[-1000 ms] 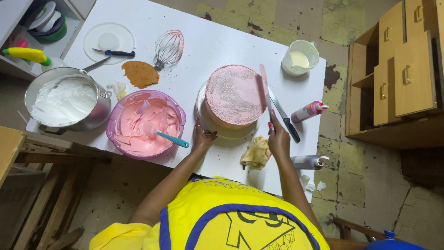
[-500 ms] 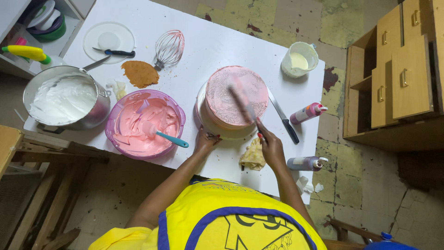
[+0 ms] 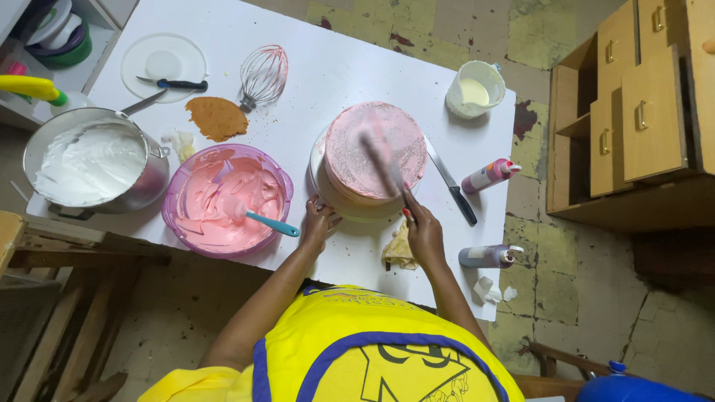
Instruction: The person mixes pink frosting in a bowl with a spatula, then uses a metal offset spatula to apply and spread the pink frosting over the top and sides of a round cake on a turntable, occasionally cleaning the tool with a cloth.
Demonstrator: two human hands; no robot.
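While the steel pot of white cream (image 3: 93, 164) is sitting at the table's (image 3: 335, 52) left edge beside the pink bowl of pink icing (image 3: 227, 199), we are seeing the left hand (image 3: 319, 223) pressing fingertips against the base of the pink-coated cake (image 3: 372, 160). Our right hand (image 3: 424, 232) is gripping a spatula (image 3: 383, 162), blurred, lying across the cake's top. A black-handled knife (image 3: 450, 182) is lying just right of the cake, and two bottles are lying near the right edge.
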